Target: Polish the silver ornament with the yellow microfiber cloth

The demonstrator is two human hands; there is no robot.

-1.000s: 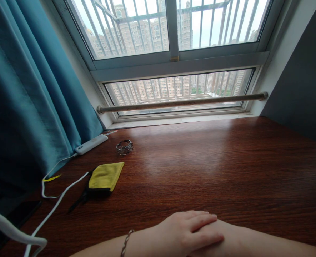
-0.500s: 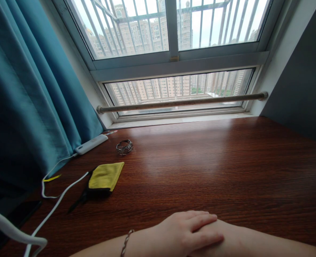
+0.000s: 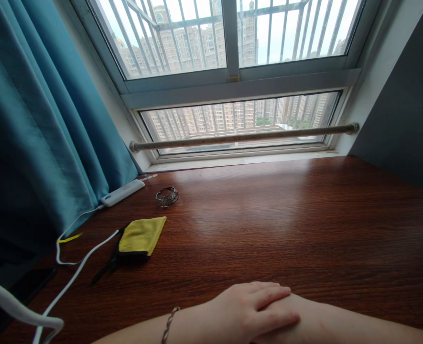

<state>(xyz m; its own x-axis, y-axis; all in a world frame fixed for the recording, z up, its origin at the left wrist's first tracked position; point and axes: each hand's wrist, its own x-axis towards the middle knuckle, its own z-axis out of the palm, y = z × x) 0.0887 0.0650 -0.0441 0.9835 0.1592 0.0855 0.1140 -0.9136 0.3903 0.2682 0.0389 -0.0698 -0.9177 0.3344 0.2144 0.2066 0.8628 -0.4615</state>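
Observation:
My left hand (image 3: 252, 308) lies flat at the bottom middle of the dark wooden table (image 3: 304, 229), fingers stretched out and together, holding nothing. A thin bracelet (image 3: 168, 325) circles its wrist. The hand rests on top of my right arm (image 3: 358, 327), which comes in from the lower right. My right hand itself is covered by the left hand, so its fingers do not show.
At the left lie a folded yellow cloth (image 3: 141, 235) on something black, a silver bangle (image 3: 167, 196), a white power bank (image 3: 122, 192) with a white cable (image 3: 78, 265), and a dark phone (image 3: 28, 286). A teal curtain (image 3: 35, 134) hangs left; a barred window (image 3: 233, 62) and metal rod (image 3: 243, 136) stand behind.

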